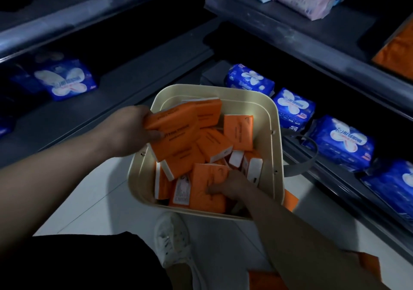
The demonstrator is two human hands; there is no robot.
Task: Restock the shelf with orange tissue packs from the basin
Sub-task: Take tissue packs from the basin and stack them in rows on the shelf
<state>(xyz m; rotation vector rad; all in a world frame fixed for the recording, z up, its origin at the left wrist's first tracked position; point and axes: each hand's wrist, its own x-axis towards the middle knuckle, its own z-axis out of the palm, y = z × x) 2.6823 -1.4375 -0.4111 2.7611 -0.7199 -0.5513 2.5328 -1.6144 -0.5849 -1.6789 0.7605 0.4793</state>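
Orange tissue packs (214, 146) fill the cream basin (276, 133) on the floor beside the shelf (312, 50).
Left hand (134, 131) grips a small stack of packs (183, 124) above the basin's rim; right hand (228, 183) is inside, fingers closed on another pack (207, 178).

The left hand (131, 131) reached in from nine o'clock, fingers and thumb clamped shut, forearm bare. The right hand (230, 186) came up from five o'clock, palm down, fingers curled closed in a grasp.
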